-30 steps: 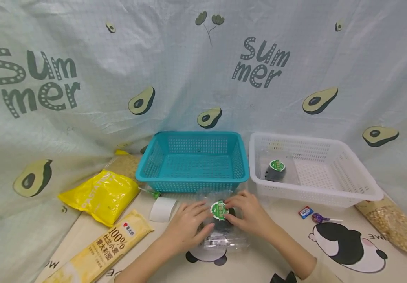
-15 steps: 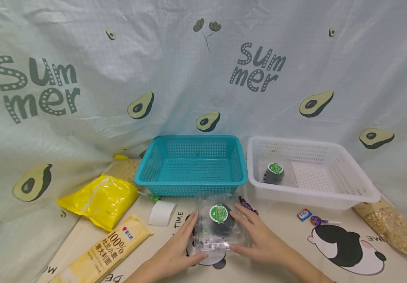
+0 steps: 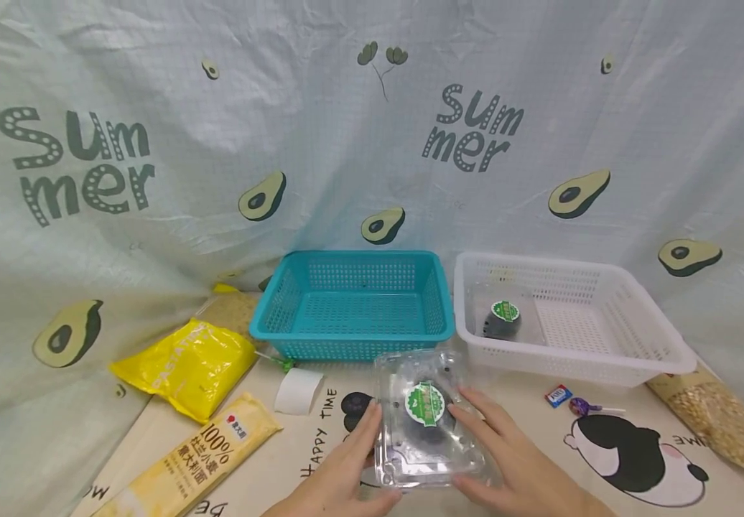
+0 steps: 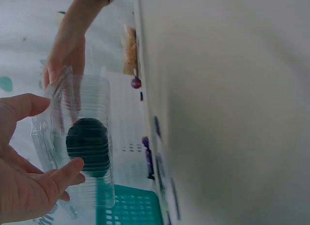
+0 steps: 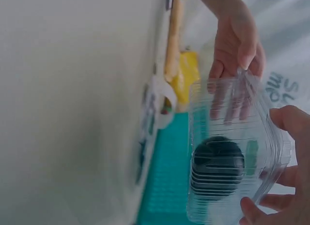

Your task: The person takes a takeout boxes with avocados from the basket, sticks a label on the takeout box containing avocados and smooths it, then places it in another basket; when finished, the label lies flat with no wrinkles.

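Between my two hands is a clear plastic clamshell box (image 3: 388, 470) with a green-and-white round label (image 3: 424, 403). Inside it sits a dark round clump (image 4: 88, 146). My left hand (image 3: 346, 467) grips the box's left side, thumb at the rim and fingers along the wall, as the left wrist view shows. On the opposite side my right hand (image 3: 508, 459) holds it the same way, thumb and fingers (image 5: 249, 208) on the edge. Both wrist views show the box raised off the table.
Behind the box stand a teal basket (image 3: 352, 335) and a white basket (image 3: 656, 316) containing a similar box (image 3: 504, 319). Yellow bags (image 3: 191, 366), a long pasta pack (image 3: 191, 459) and a white roll (image 3: 299, 391) lie left. A lollipop (image 3: 582, 406) and a small candy (image 3: 558, 395) lie right.
My hands have moved from the box's top around the label down to its two sides. The box has risen from the table and come nearer, slightly to the right.
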Demonstrator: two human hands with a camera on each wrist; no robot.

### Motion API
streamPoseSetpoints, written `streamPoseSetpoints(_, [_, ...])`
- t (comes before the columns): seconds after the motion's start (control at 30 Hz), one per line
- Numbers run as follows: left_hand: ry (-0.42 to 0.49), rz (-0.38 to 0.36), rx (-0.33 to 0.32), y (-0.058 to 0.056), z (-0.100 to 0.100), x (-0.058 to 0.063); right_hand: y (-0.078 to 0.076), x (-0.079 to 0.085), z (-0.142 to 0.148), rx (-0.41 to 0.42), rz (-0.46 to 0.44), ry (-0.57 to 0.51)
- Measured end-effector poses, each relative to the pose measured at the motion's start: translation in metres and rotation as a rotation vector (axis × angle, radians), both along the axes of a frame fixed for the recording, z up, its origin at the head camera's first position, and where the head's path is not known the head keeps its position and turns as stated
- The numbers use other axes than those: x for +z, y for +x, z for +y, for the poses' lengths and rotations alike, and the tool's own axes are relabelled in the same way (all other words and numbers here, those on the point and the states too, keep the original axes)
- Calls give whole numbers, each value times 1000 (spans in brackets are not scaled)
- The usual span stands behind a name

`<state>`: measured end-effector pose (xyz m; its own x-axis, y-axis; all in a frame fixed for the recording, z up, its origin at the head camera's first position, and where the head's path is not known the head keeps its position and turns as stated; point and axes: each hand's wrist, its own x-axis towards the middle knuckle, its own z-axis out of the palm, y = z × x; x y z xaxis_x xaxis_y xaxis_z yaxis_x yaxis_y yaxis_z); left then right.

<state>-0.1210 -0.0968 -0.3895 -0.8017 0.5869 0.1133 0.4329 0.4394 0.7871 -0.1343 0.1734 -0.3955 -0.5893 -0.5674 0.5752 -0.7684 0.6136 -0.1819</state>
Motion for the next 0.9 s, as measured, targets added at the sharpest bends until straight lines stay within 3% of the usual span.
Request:
streamPoseSetpoints(0.1, [13,157,-35,-4,15,18,4,24,15,3,59,-36])
streamPoseSetpoints(0.2, [62,230,-81,-19,34,35,2,46,34,-80,48,-55])
streamPoseSetpoints(0.4, [93,318,-184,-69,80,57,-14,66,75,-275,6,-85])
streamPoseSetpoints(0.57, [-38,397,-158,-111,124,71,-45,72,111,-358,7,-143])
streamPoseSetpoints(0.73, [-210,474,-89,-147,170,71,-80,64,148,-397,10,-122])
streamPoseSetpoints(0.9, [-278,473,-26,-167,204,57,-95,59,171,-424,-120,-69])
